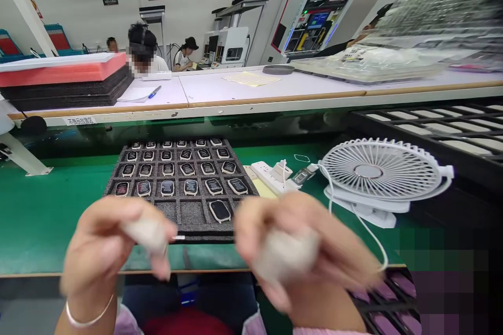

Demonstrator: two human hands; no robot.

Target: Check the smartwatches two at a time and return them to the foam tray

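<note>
The left hand [100, 243] pinches a soft white wad [147, 234] at its fingertips, slanting down toward the middle, while the right hand [314, 243] curls around a second wad [285, 255] lying nearly level.

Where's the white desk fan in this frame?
In the head view, the white desk fan stands at the right on the green bench top, just right of the white power strip and beyond the person's right hand.

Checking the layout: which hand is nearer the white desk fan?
Right: the right hand is below and left of the fan, apart from it; the left hand is farther left.
</note>
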